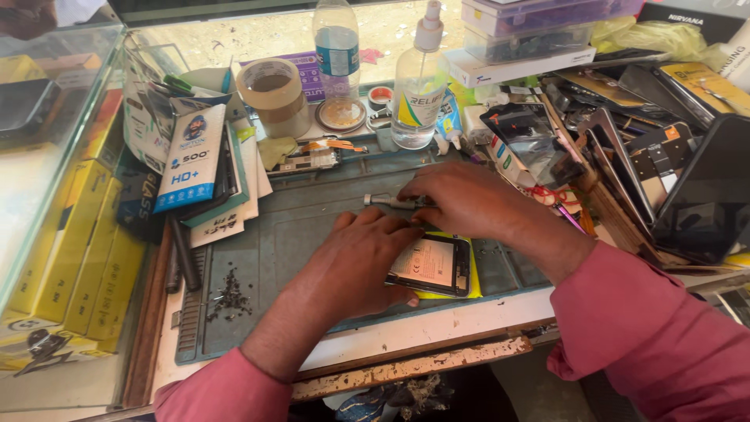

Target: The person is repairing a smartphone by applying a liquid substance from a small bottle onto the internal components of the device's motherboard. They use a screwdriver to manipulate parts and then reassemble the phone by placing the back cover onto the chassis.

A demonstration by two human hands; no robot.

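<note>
Both forearms, in pink sleeves, come in from the bottom of the frame and meet near the centre over a grey-green work mat (312, 211). The left hand (363, 262) lies palm down, wrist bent slightly inward, its fingers extended and pressed flat on the left part of an opened phone (433, 266), which lies back-up just below the frame's centre, its battery exposed and a yellow edge showing beneath it. The right hand (469, 199) reaches across from the right, just above the phone, knuckles up and fingers curled closed around a small metal screwdriver (387, 201), whose silver handle sticks out leftward from the fingertips; its tip is hidden under the hands. A small heap of dark screws (229, 295) lies on the mat at lower left. A tape roll (273, 94) and a clear spray bottle (418, 94) stand along the top of the mat.
</note>
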